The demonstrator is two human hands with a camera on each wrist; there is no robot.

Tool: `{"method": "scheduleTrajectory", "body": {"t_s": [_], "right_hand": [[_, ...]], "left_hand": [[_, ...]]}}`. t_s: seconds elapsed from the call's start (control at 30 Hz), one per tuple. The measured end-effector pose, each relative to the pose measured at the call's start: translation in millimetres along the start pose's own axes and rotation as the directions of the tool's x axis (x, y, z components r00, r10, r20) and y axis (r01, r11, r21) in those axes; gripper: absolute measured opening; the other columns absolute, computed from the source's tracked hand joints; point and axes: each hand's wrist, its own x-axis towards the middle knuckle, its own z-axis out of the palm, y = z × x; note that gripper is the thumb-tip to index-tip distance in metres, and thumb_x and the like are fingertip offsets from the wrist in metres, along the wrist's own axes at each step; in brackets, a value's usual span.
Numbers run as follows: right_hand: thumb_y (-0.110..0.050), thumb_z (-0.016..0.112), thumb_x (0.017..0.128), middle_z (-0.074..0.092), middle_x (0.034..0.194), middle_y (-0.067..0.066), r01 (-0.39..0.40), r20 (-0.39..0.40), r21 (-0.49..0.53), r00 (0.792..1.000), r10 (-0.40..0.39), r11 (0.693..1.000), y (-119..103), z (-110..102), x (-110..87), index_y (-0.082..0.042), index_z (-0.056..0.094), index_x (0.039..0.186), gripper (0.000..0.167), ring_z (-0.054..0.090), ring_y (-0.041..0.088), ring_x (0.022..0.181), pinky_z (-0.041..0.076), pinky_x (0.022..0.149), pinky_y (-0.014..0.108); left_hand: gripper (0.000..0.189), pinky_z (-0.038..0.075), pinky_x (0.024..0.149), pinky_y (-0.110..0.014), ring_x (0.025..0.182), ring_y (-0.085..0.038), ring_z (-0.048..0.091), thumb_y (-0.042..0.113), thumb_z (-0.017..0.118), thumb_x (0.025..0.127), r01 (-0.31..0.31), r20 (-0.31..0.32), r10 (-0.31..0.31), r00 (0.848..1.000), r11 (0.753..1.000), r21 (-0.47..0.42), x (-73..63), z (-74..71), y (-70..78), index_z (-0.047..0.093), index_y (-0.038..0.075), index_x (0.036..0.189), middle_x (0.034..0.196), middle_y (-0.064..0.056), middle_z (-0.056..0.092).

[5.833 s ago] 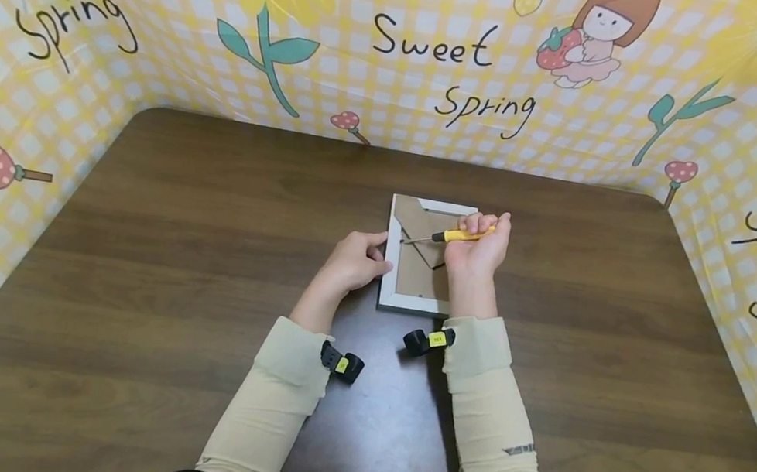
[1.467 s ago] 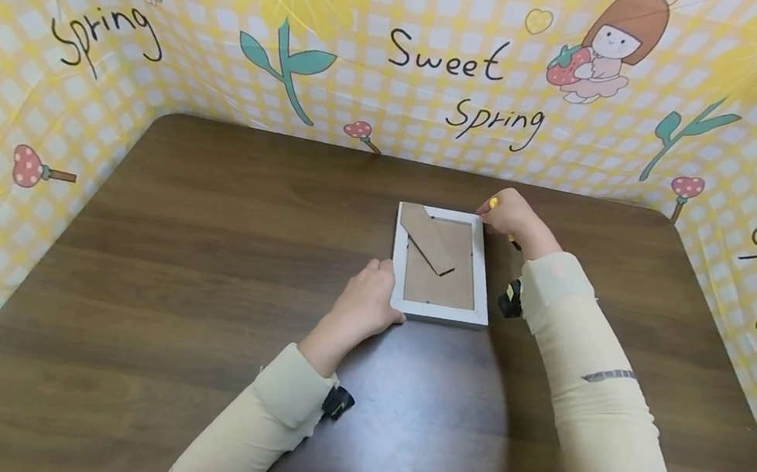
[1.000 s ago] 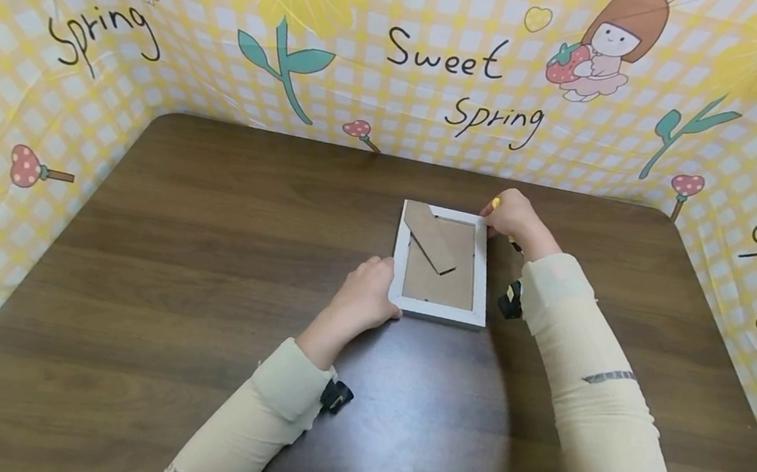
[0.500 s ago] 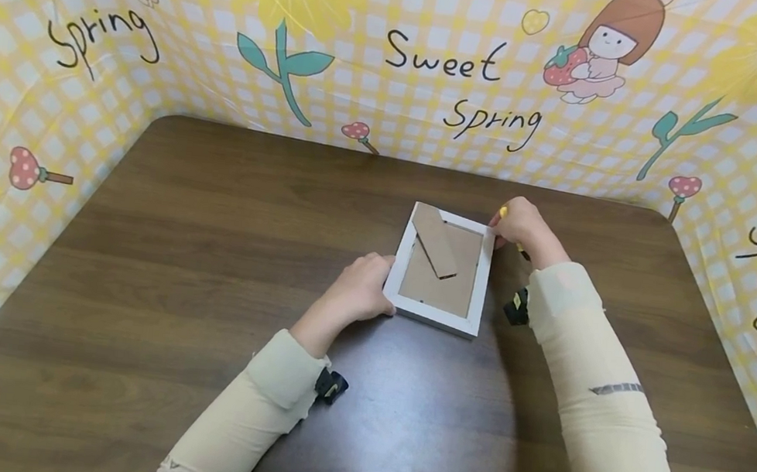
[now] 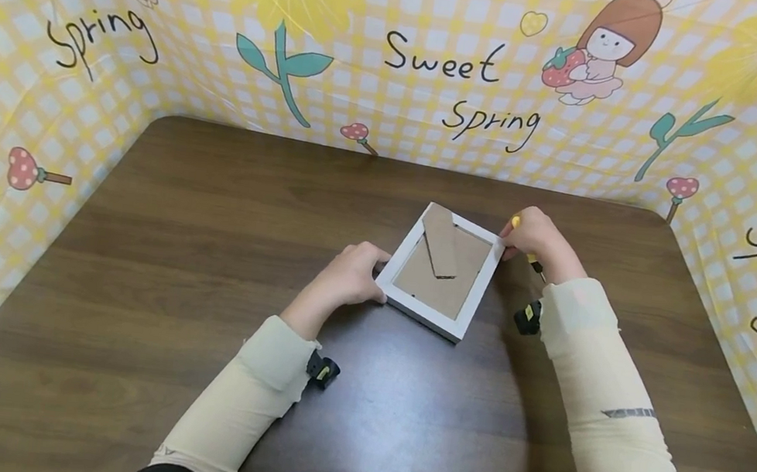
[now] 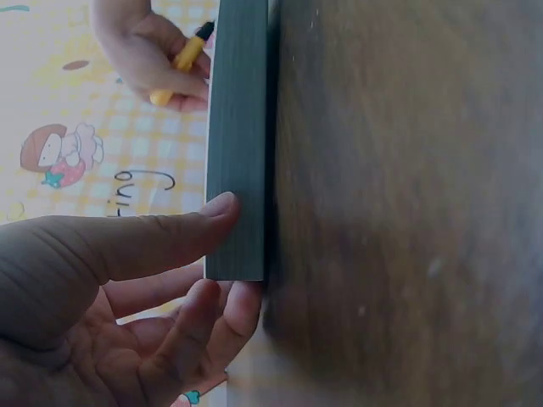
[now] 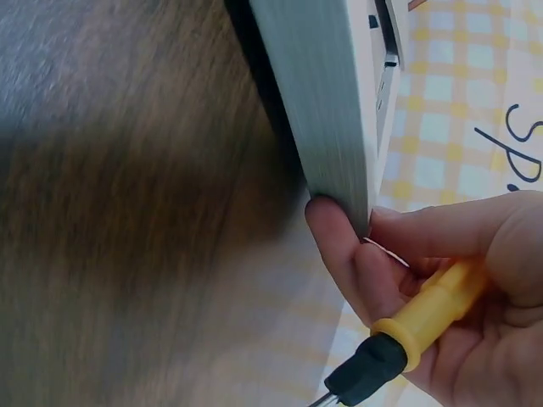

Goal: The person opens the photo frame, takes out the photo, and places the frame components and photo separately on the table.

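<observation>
A picture frame (image 5: 422, 312) with white borders lies face down on the table, turned at an angle. Its brown backing carries a cardboard stand flap (image 5: 442, 247). At the near left corner my left hand (image 5: 346, 275) grips it. In the left wrist view, the thumb lies on the dark side edge (image 6: 237, 127) and the fingers curl around the corner. My right hand (image 5: 538, 235) pinches the far right corner between thumb and fingers. That same hand keeps a yellow-handled screwdriver (image 7: 433, 314) tucked in its palm, the black collar and metal shaft pointing back toward the wrist.
The brown wooden table (image 5: 209, 248) surrounds the frame. A yellow checked cloth (image 5: 341, 68) with printed flowers and lettering walls the back and both sides. Black wrist cameras sit on the left cuff (image 5: 276, 361) and right cuff (image 5: 580, 310).
Earlier the right hand held the screwdriver tip at the backing's left edge. Since then it has shifted to the far right corner, and both hands have turned the frame clockwise.
</observation>
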Motion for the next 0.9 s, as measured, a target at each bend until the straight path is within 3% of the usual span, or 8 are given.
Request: {"method": "scheduleTrajectory", "body": {"t_s": [0.27, 0.43, 0.53, 0.73, 0.9], "right_hand": [[0.003, 0.06, 0.091, 0.072, 0.074, 0.015, -0.009, 0.045, 0.059, 0.999, 0.007, 0.998, 6, -2, -10.4, 0.013, 0.063, 0.1, 0.014, 0.073, 0.017, 0.066, 0.051, 0.074, 0.031], [0.002, 0.06, 0.092, 0.073, 0.079, 0.017, 0.004, 0.071, 0.019, 0.997, -0.006, 1.0, 10, 0, -17.7, 0.012, 0.063, 0.099, 0.012, 0.073, 0.017, 0.069, 0.046, 0.074, 0.027], [0.002, 0.059, 0.092, 0.071, 0.077, 0.015, 0.01, 0.081, -0.011, 0.997, -0.009, 1.0, 15, 0, -21.3, 0.011, 0.062, 0.097, 0.011, 0.072, 0.015, 0.068, 0.044, 0.071, 0.027], [-0.003, 0.06, 0.094, 0.069, 0.075, 0.011, 0.002, 0.095, -0.081, 0.996, 0.006, 0.997, 25, -1, -28.8, 0.009, 0.061, 0.098, 0.012, 0.07, 0.014, 0.068, 0.044, 0.072, 0.032], [-0.003, 0.06, 0.094, 0.068, 0.079, 0.012, -0.005, 0.1, -0.072, 0.995, 0.013, 0.997, 29, 0, -32.5, 0.008, 0.06, 0.098, 0.012, 0.07, 0.013, 0.068, 0.044, 0.075, 0.033]], "left_hand": [[0.053, 0.049, 0.098, -0.04, 0.112, -0.026, 0.062, 0.002, 0.08, 0.078, 0.02, 0.011, -0.02, 1.0, 0.999, -0.042, 6.5, -10.3, -7.9, 0.066, 0.004, 0.129, 0.125, -0.013, 0.069], [0.048, 0.048, 0.102, -0.042, 0.115, -0.026, 0.06, 0.0, 0.078, 0.08, 0.03, 0.013, -0.03, 0.999, 0.998, -0.051, 10.9, -14.5, -11.5, 0.067, 0.005, 0.127, 0.128, -0.013, 0.067], [0.046, 0.049, 0.1, -0.041, 0.111, -0.025, 0.062, 0.0, 0.077, 0.081, -0.002, 0.032, 0.004, 0.999, 0.999, -0.038, 15.3, -15.0, -13.9, 0.068, 0.005, 0.126, 0.129, -0.012, 0.067], [0.046, 0.052, 0.081, -0.031, 0.087, -0.019, 0.062, 0.0, 0.078, 0.081, -0.098, 0.1, 0.099, 0.99, 0.995, -0.014, 26.2, -17.3, -15.5, 0.069, 0.007, 0.125, 0.122, -0.009, 0.069], [0.046, 0.05, 0.078, -0.03, 0.088, -0.02, 0.061, 0.001, 0.078, 0.081, -0.128, 0.118, 0.127, 0.985, 0.992, 0.003, 30.5, -21.7, -15.4, 0.069, 0.007, 0.125, 0.12, -0.009, 0.069]]}}
